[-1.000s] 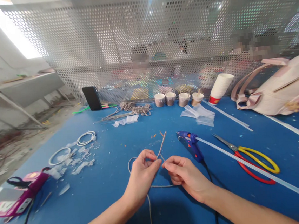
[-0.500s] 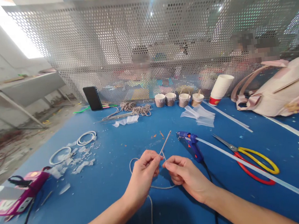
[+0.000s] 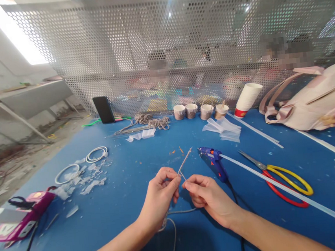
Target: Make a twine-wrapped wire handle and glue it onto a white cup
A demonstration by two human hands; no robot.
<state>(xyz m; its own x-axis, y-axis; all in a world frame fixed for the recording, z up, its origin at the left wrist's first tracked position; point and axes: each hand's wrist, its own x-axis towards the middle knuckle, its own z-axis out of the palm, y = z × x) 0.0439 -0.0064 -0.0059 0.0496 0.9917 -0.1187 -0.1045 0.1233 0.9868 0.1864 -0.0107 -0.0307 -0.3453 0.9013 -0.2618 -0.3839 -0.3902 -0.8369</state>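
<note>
Over the middle of the blue table, my left hand [image 3: 164,195] pinches a thin stick wrapped in grey cord [image 3: 185,160], which slants up and to the right. My right hand [image 3: 208,194] is closed on the loose grey cord [image 3: 183,175] running off the stick, just right of the left fingertips. More of that cord hangs below the hands in loops on the tabletop. A blue hot glue gun [image 3: 213,158] lies right of my hands with a long clear glue stick [image 3: 280,185] in its back. Scissors [image 3: 268,169] with red and yellow handles lie open beyond it.
Several paper cups [image 3: 207,112] line the back by a perforated metal screen [image 3: 113,59], near cord bundles [image 3: 155,122] and a phone [image 3: 103,110]. White rings [image 3: 67,174] and plastic scraps lie left, beside a pink power strip [image 3: 22,220]. A pale bag [image 3: 313,99] sits right.
The hanging cord below my hands has shifted: its loop at the left has pulled in and now curves under the left wrist. Both hands stay nearly in place, still gripping.
</note>
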